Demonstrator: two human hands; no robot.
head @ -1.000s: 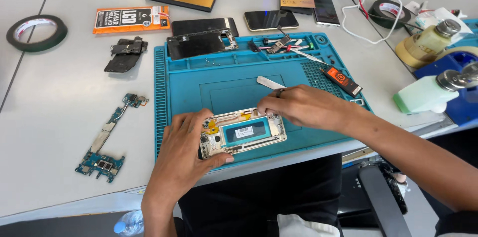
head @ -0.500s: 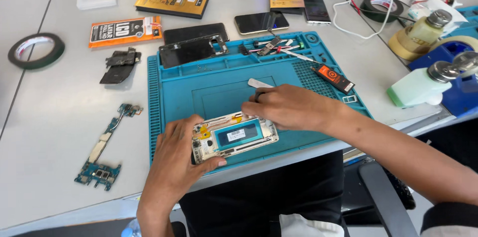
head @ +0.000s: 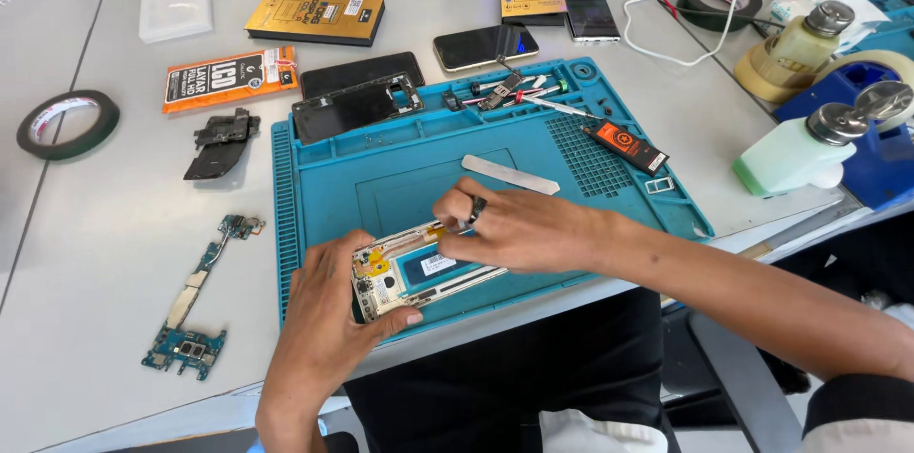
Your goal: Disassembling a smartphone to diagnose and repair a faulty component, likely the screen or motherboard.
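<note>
A blue repair mat covers the grey table, and near its front edge lies an opened phone frame, caught between both hands. The left hand wraps the frame's left end, fingers curled around it and thumb across the lower edge. The right hand rests on the frame's upper edge, fingers bent and pressing there; whether they pinch anything cannot be told.

Phone frame on mat; circuit board left.
</note>
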